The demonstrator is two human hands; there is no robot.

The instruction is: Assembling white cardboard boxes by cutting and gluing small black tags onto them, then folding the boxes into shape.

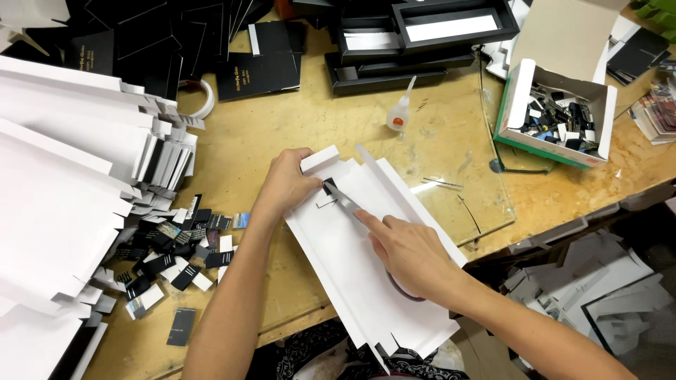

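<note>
The white cardboard sheet (352, 267) lay flat in front of me on the worktop (282, 119), one end hanging past the near edge. My left hand (289, 184) pressed on its far corner, fingers together, thumb against the dark end of a thin metal strip (343, 200) lying on the sheet. My right hand (408, 253) rested on the sheet just nearer to me, forefinger stretched flat along the strip, the other fingers curled under; it pinned the strip rather than gripped it.

Beyond the sheet and to the right stood an open green-edged box (517, 105), lid flap raised, filled with a jumble of small black and white tags (560, 119). Straight beyond the sheet stood a small glue bottle (400, 112), and past that a stack of black trays (415, 42), the top one with a white panel inside. Left of the sheet, loose black and white tags (169, 253) were scattered on the worktop, and further left rose a tall pile of folded white cardboard (63, 183).

A dark curved shape showed under my right wrist; I could not tell what it was. The pile ran out of view on the left, and the heap of cardboard scraps (605, 295) below the worktop's edge, right of the sheet, was too jumbled to sort out.
</note>
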